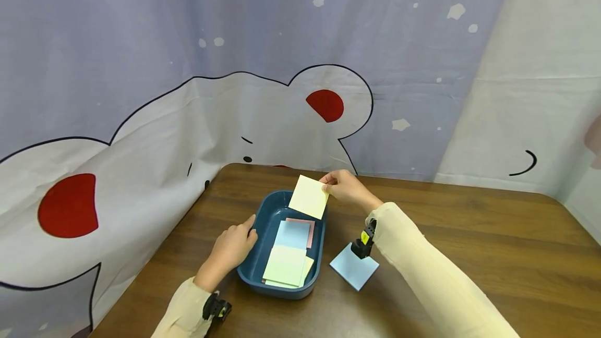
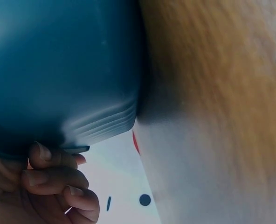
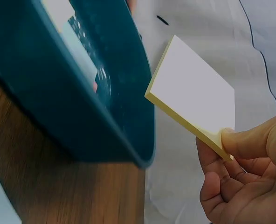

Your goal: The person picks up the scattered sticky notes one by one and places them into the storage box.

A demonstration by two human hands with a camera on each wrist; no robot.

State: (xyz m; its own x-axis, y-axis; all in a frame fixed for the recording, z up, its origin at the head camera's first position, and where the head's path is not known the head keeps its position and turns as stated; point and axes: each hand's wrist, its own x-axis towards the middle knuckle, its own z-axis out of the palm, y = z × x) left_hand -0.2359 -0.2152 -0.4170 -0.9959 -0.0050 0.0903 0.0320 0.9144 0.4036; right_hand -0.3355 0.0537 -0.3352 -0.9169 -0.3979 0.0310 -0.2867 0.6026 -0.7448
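Between thumb and fingers, my right hand (image 1: pixel 346 188) pinches a pale yellow sticky note pad (image 1: pixel 308 197) by one corner. The pad is tilted above the far right end of a dark blue plastic bin (image 1: pixel 249 270); its thickness shows in the right wrist view. My left hand (image 1: pixel 233 244) grips the bin's left rim, its fingers (image 2: pixel 58 179) curled by the outer wall. Inside the bin lie a light blue pad (image 1: pixel 293 233), a pink pad (image 1: pixel 311 236) partly under it, and a pale green pad (image 1: pixel 285 265) overlapping a yellow one (image 1: pixel 308 267).
Right of the bin, another light blue sticky note pad (image 1: pixel 354 270) lies on the wooden table (image 1: pixel 460 233), partly behind the right wrist camera (image 1: pixel 363 246). A printed curtain (image 1: pixel 263 25) hangs beyond the table's back and left edges.
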